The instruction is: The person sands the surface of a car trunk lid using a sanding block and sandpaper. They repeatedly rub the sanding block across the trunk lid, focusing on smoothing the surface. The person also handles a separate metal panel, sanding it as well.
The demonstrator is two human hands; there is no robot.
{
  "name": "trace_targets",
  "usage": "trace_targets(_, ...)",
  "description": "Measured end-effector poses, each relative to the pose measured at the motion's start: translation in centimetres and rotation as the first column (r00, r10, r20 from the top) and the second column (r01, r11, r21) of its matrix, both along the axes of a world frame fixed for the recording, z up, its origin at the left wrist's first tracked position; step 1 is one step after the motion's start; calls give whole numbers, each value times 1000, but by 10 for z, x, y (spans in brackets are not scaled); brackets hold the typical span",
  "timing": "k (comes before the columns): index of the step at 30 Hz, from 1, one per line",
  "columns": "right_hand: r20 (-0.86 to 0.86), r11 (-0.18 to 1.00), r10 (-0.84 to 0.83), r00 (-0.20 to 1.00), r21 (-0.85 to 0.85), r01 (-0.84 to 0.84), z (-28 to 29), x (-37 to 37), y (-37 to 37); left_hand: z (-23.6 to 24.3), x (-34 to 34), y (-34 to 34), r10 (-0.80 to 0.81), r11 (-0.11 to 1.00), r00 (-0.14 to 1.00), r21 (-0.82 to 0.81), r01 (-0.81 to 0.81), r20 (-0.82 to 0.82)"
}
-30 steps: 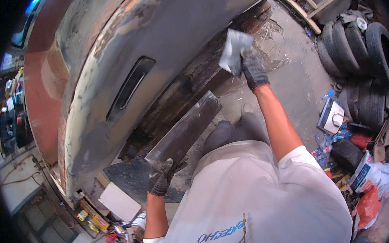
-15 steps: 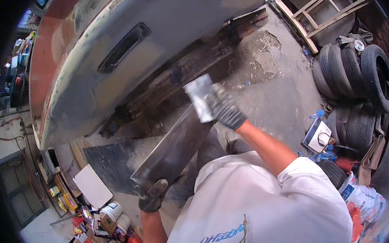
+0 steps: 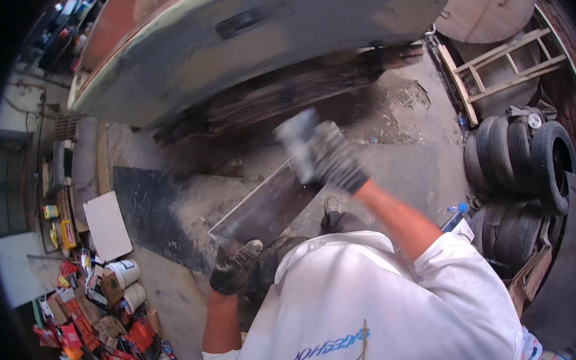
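Left hand (image 3: 238,265) pinches the lower-left end of the board (image 3: 263,209), thumb on top, with the board slanting up to mid-frame. Right hand (image 3: 337,159) is super blurry but looks closed around the silver sheet (image 3: 298,142), which overlaps the board's far end; can't tell if they touch. A second ago that hand was way off toward upper right. The panel (image 3: 356,19) now sits higher in frame, tyres (image 3: 489,154) lower on the right.

Diffuse light is brightening the shirt (image 3: 390,280); shadow is lying beneath the panel (image 3: 330,24); motion is blurring the right hand (image 3: 338,159); outer edges are curving.
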State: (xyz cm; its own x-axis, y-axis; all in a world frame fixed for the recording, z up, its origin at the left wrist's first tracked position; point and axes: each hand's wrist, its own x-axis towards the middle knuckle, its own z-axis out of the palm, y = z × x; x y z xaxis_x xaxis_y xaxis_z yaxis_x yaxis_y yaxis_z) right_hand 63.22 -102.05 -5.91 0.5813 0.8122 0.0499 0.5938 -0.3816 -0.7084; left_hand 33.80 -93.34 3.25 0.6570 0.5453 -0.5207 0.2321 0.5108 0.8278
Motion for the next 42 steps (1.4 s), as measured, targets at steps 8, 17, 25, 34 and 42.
trace_targets(8, -36, 952, 284, 958, 128, -278, 67, -150, 24, -59, -94, 18, -349, 506, 935, 829, 239, -57)
trace_targets(17, -159, 846, 477, 864, 348, -403, 104, -225, 35, -28, -137, 38, -468, 668, 882, 676, 310, 58)
trace_targets(25, -80, 766, 594, 800, 359, -533, 115, -236, 11, -8, -139, 19, -465, 740, 883, 576, 346, 67)
trace_targets(34, -194, 995, 55, 979, 89, -39, 82, -163, -16, 9, -149, 3, -418, 742, 908, 581, 334, 12)
trace_targets(42, -82, 951, 62, 995, 308, -34, 42, -138, -31, -20, -133, 7, -423, 706, 904, 648, 287, 59)
